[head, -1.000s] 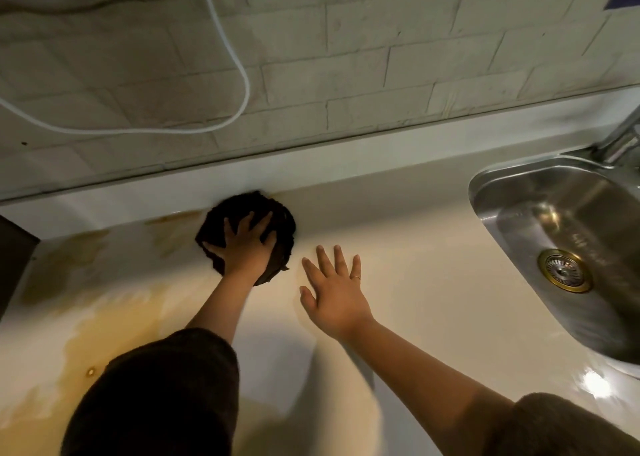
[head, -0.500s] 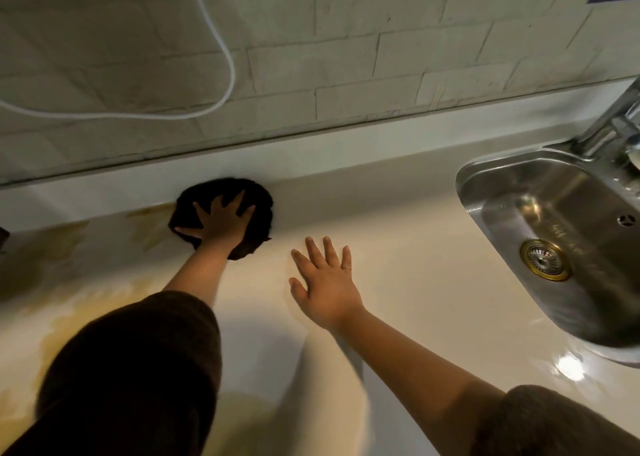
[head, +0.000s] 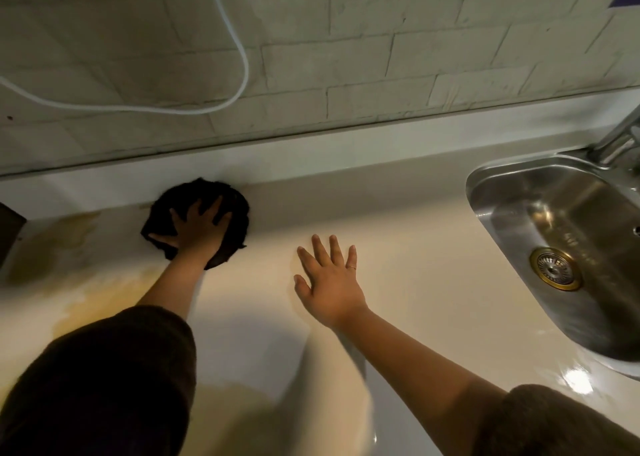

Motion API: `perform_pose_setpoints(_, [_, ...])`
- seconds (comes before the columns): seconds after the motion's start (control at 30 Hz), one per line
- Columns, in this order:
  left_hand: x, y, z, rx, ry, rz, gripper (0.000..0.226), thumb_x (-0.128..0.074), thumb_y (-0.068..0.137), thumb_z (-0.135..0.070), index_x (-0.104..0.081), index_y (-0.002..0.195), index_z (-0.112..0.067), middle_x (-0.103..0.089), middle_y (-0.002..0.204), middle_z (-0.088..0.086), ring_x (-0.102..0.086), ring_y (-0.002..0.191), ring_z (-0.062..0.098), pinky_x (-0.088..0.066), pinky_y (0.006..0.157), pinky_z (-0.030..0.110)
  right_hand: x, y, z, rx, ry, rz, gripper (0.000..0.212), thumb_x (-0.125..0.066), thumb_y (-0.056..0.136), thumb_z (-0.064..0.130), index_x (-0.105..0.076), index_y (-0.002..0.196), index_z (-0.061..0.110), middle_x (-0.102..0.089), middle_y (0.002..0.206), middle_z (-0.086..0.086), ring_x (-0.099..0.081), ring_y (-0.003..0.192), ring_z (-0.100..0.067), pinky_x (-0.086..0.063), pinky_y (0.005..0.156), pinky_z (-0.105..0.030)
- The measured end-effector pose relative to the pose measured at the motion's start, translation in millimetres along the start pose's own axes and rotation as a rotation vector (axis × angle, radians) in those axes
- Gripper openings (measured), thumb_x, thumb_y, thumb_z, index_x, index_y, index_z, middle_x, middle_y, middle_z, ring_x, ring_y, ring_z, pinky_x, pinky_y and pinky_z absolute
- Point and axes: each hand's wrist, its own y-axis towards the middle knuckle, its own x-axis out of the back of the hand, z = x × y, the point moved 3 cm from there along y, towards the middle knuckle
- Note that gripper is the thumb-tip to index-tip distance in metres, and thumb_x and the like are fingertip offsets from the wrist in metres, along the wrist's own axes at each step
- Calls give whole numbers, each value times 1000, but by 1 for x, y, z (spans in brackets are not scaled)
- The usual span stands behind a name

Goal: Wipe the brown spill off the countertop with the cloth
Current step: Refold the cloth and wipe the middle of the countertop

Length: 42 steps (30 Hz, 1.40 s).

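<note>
Pressed the black cloth [head: 239,227] down on the table [head: 415,247] with the left grip [head: 201,228], fingers spread and straight on top, not curled round it. Kept to the raised back edge under the tiled wall [head: 381,57], at the right end of the brown spill [head: 104,299]. Spread in yellow-brown patches leftward and toward the near edge. Laid the right grip [head: 329,282] open, palm down, fingers fanned, on the table near the cloth but apart from it. Further right, a steel sink [head: 554,213]; above, a white cable [head: 242,57] looped across the tiles.
</note>
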Motion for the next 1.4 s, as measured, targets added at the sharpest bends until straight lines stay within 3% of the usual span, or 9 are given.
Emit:
perform_pose_setpoints(0.17, [-17,-46,-31,-195,-96,3,56,-22,81,-75,-6,133,-65,-23,153,-1,-7,142,35,1,100,75,2,-1,-1,-1,-5,19,66,-11,93,53,-16,153,27,0,162,-4,13,146,-33,15,112,-56])
perform_pose_setpoints(0.3, [-20,-95,-30,-210,94,-121,47,-35,89,-62,-28,135,-55,-35,147,-5,-14,139,35,6,95,77,4,-2,-3,-8,-6,12,61,-18,96,51,-17,153,28,-2,162,-3,12,147,-31,12,114,-55])
perform_pose_setpoints(0.43, [-15,-131,-15,-201,80,-115,44,-36,90,-60,-34,134,-55,-33,149,-10,-11,142,32,10,99,72,5,-4,1,8,-19,2,68,-6,90,56,-16,153,30,-2,162,-2,11,147,-30,11,115,-53])
perform_pose_setpoints(0.6, [-5,-113,3,-201,108,-127,47,-32,90,-62,-29,136,-54,-29,151,-9,-9,141,32,6,102,72,5,-4,0,7,-21,6,65,-11,93,54,-15,153,29,0,162,-2,12,147,-31,12,114,-54])
perform_pose_setpoints(0.77, [-11,-40,20,-58,-127,-48,72,-2,67,-89,-12,134,-63,-19,155,0,-7,142,34,-1,104,70,6,-2,0,-3,-17,34,57,-23,100,47,-15,153,27,0,162,-5,13,146,-33,14,113,-56])
perform_pose_setpoints(0.87, [-18,-53,-12,-49,45,-6,60,-17,86,-70,-20,142,-47,-11,157,-2,1,143,33,5,104,71,5,0,1,6,-14,37,55,-24,101,42,-17,153,25,-1,162,-6,12,146,-35,13,113,-58])
perform_pose_setpoints(1.03, [-17,-124,-30,-182,81,-115,47,-34,89,-62,-29,135,-55,-31,150,-9,-9,141,33,8,99,73,4,-1,-2,18,1,6,53,-24,101,41,-19,152,26,-4,162,-5,9,147,-34,10,114,-58])
perform_pose_setpoints(1.2, [-14,-168,19,-275,115,-113,62,-14,78,-72,-34,134,-54,-34,148,-10,-13,142,32,11,101,69,4,-1,-1,26,-28,19,55,-23,101,42,-18,153,26,-4,162,-5,9,147,-34,9,114,-58])
perform_pose_setpoints(1.4, [-4,-147,19,-38,51,-113,47,-34,88,-64,-32,135,-55,-28,151,-10,-3,143,30,12,100,70,4,-1,0,21,-30,19,55,-24,101,41,-19,152,24,-6,162,-6,8,146,-35,8,114,-59])
